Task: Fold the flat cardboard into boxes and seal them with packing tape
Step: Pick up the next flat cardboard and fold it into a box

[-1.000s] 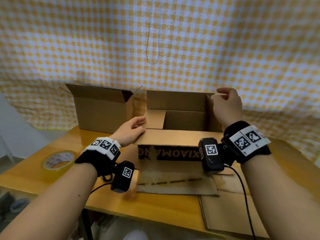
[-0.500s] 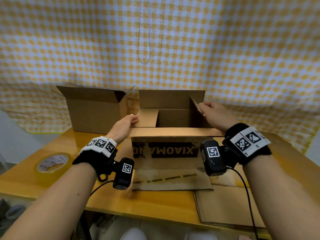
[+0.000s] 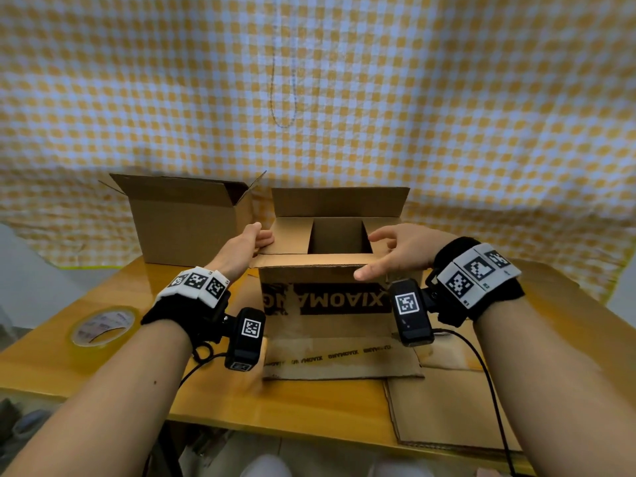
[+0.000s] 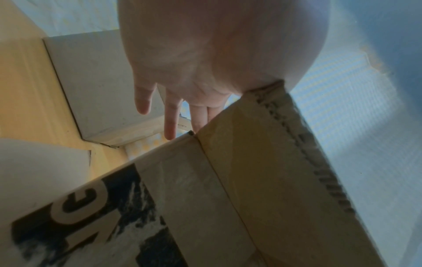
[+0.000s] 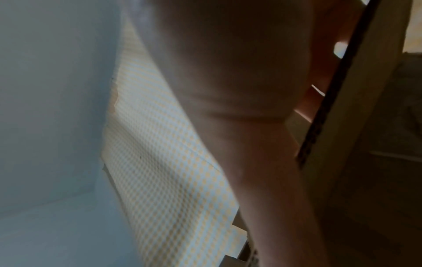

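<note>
Cardboard side flaps [image 3: 292, 239] now lie folded in; my left grip [image 3: 249, 243] and right grip [image 3: 401, 251], both spread flat, press them down.

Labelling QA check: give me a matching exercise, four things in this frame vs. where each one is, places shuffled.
Things:
1. tape roll
2. plain box
3. printed box
4. flat cardboard

Places:
A. between the hands
B. table's near right edge
C. table's left side, lying flat
D. back left, flaps open

Pairs: 1-C, 2-D, 3-A, 4-B
</note>
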